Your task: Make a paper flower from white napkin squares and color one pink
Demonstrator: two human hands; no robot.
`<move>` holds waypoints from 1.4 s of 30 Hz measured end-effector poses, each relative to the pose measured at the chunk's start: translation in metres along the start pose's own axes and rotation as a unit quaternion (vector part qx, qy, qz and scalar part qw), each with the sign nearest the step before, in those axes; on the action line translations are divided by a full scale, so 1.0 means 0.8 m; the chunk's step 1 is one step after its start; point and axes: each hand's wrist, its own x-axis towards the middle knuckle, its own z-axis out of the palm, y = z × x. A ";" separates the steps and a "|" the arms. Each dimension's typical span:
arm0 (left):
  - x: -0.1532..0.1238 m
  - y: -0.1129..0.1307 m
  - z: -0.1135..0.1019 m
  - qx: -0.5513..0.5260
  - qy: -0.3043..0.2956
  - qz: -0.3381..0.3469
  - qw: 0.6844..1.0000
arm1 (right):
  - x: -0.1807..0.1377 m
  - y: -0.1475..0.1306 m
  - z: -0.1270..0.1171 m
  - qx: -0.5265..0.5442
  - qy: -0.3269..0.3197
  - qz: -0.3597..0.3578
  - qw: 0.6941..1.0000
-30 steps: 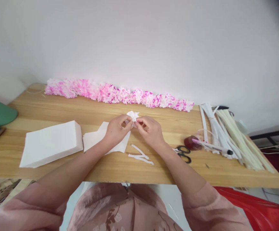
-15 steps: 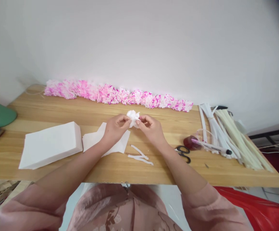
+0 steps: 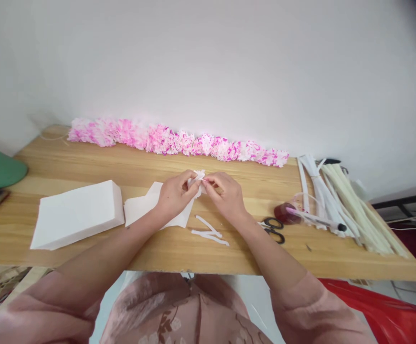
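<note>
Between my two hands is a small white paper flower [image 3: 199, 175], ruffled at the top and partly hidden by fingers. My left hand [image 3: 177, 191] is closed on its left side, thumb and fingers pinching it. My right hand [image 3: 225, 191] pinches the flower's right edge between thumb and forefinger. Under my left wrist lie loose white paper sheets [image 3: 141, 205]. A few narrow white paper strips [image 3: 209, 235] rest on the wood just in front of my hands.
A thick stack of white paper [image 3: 79, 212] sits at left, near a green object [image 3: 0, 165]. Pink-and-white flowers [image 3: 165, 139] line the wall. At right are black-handled scissors [image 3: 274, 229], a cup of dark red liquid [image 3: 286, 213], a pen [image 3: 317, 220] and bundled strips [image 3: 358, 205].
My left hand has shifted right and closed further over the white flower, covering more of it. My right fingers have drawn in along its edge.
</note>
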 end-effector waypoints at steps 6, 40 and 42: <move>0.004 0.000 0.000 -0.141 0.019 -0.006 0.990 | 0.008 -0.006 -0.007 0.068 0.010 0.057 0.996; 0.033 0.015 -0.002 0.038 0.061 0.070 0.995 | 0.033 0.008 -0.002 -0.072 0.080 -0.093 0.990; 0.032 0.014 -0.002 0.038 0.064 0.073 0.995 | 0.033 0.007 -0.002 -0.041 0.077 -0.070 0.994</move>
